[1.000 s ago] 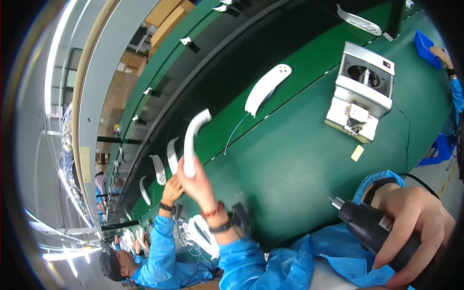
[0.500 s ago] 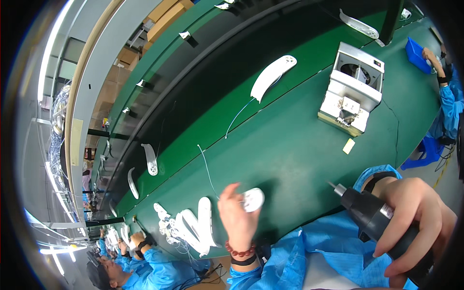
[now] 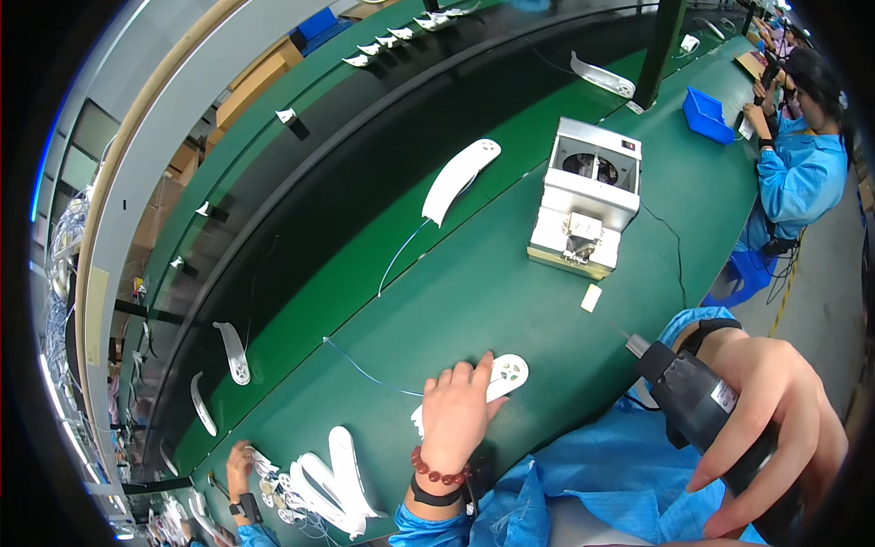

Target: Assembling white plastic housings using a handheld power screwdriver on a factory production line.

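My left hand (image 3: 453,406) lies palm down over a long white plastic shell (image 3: 509,372) on the green table, its fingers and thumb closed about it. The shell's round end, with cut-outs, sticks out past my fingers; the middle is hidden under the hand. A thin blue wire (image 3: 369,376) trails from it to the left. In my right hand (image 3: 784,401) is a black electric screwdriver (image 3: 688,392), the fingers wrapped round its body. Its bit points left, over the table's near edge and apart from the shell.
A silver screw feeder (image 3: 592,196) stands ahead to the right, with a small yellowish block (image 3: 591,298) before it. White shells (image 3: 342,469) lie piled at left, near a co-worker's hand (image 3: 239,465). Another shell (image 3: 460,182) rests farther back. A co-worker (image 3: 802,164) sits beyond a blue bin (image 3: 708,116).
My left hand has turned palm down over the shell, which now lies along the table, its round end to the right. The right hand keeps hold of the screwdriver. The head view has shifted right.
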`<act>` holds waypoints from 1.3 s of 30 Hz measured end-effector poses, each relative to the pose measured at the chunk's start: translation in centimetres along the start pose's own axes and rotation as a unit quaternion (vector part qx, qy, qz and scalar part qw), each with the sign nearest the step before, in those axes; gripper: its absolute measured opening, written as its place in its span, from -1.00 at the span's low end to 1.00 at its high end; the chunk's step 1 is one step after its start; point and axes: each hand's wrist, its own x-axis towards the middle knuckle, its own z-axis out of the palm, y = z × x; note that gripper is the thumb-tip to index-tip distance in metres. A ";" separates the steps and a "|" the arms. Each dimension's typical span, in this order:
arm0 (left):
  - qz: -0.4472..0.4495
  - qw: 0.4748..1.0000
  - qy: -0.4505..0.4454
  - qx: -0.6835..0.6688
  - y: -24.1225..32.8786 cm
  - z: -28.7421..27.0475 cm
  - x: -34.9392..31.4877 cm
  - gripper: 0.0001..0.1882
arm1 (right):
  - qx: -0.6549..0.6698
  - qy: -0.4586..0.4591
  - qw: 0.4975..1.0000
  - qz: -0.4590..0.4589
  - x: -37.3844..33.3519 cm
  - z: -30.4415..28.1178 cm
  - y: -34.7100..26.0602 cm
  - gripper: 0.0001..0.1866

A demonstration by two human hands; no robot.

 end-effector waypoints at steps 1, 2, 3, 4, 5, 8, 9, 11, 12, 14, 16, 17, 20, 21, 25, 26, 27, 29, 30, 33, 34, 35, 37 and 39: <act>0.024 0.999 0.029 -0.012 -0.3 0.2 0.4 -0.33 | 0.008 -0.008 1.000 0.028 0.4 0.1 0.0 -0.78; 0.031 0.999 0.028 -0.017 -0.2 0.5 0.5 -0.33 | 0.002 -0.011 0.999 0.032 0.5 0.4 0.4 -0.78; 0.045 0.998 0.039 -0.036 0.4 0.7 1.1 -0.35 | -0.016 -0.009 1.000 0.009 0.6 0.2 1.1 -0.78; 0.040 0.996 0.051 -0.058 0.5 1.7 0.9 -0.36 | -0.015 -0.004 1.000 -0.013 -0.3 -0.2 2.4 -0.78; 0.030 0.996 0.054 -0.067 0.4 2.5 0.6 -0.36 | 0.049 -0.078 0.994 -0.057 -1.6 -2.1 4.5 -0.80; 0.041 0.995 0.075 -0.042 1.8 1.9 0.8 -0.35 | -0.084 -0.043 0.989 0.117 -2.4 -3.5 2.0 -0.69; 0.054 0.995 0.070 -0.043 2.2 1.1 1.5 -0.35 | -0.124 -0.027 0.977 0.169 -2.5 -4.2 0.9 -0.69; 0.042 0.996 0.062 -0.047 1.8 1.2 1.2 -0.36 | -0.159 0.116 0.959 0.203 -5.4 -3.7 2.4 -0.64; 0.037 0.996 0.065 -0.040 1.7 1.4 1.1 -0.36 | -0.160 0.174 0.940 0.248 -6.3 -3.5 2.8 -0.67; 0.033 0.997 0.065 -0.032 1.6 1.7 0.9 -0.37 | -0.147 0.238 0.911 0.303 -7.7 -3.6 3.4 -0.72; 0.023 0.997 0.068 -0.026 1.8 1.9 0.7 -0.38 | -0.155 0.256 0.902 0.313 -8.4 -4.0 3.8 -0.74; 0.024 0.997 0.064 -0.028 1.9 2.0 0.6 -0.38 | -0.161 0.272 0.893 0.320 -8.6 -4.2 3.9 -0.76; 0.024 0.998 0.057 -0.027 2.0 2.0 0.8 -0.37 | -0.191 0.276 0.888 0.313 -8.4 -4.9 4.2 -0.79; 0.022 0.998 0.053 -0.028 2.0 2.0 0.8 -0.37 | -0.187 0.262 0.892 0.316 -8.4 -5.4 4.1 -0.84; 0.027 0.997 0.054 -0.043 1.8 1.9 1.0 -0.34 | -0.166 0.272 0.887 0.335 -8.8 -5.9 4.8 -0.85; 0.030 0.997 0.046 -0.050 1.7 1.9 1.0 -0.34 | -0.171 0.274 0.888 0.327 -8.9 -5.8 5.3 -0.86; 0.029 0.997 0.055 -0.052 1.6 1.9 1.2 -0.33 | -0.184 0.266 0.888 0.326 -9.1 -6.1 5.6 -0.85; 0.031 0.996 0.067 -0.059 1.5 2.1 1.2 -0.30 | -0.191 0.275 0.886 0.322 -9.9 -6.3 5.9 -0.84; 0.034 0.995 0.063 -0.064 1.4 2.0 1.2 -0.30 | -0.191 0.275 0.884 0.327 -10.1 -6.4 6.2 -0.84; 0.026 0.998 0.041 -0.048 1.5 1.5 1.2 -0.33 | -0.213 0.273 0.875 0.340 -10.9 -6.6 6.4 -0.85; 0.026 0.998 0.039 -0.049 1.6 1.5 1.2 -0.33 | -0.214 0.265 0.875 0.344 -11.1 -6.7 6.5 -0.85; 0.029 0.998 0.041 -0.048 1.6 1.5 1.2 -0.33 | -0.214 0.257 0.876 0.348 -11.3 -6.8 6.5 -0.85; 0.031 0.997 0.046 -0.048 1.6 1.6 1.2 -0.33 | -0.219 0.261 0.871 0.353 -11.6 -6.6 6.7 -0.85; 0.027 0.997 0.056 -0.055 1.7 1.6 1.1 -0.29 | -0.222 0.265 0.867 0.359 -11.9 -6.6 7.0 -0.85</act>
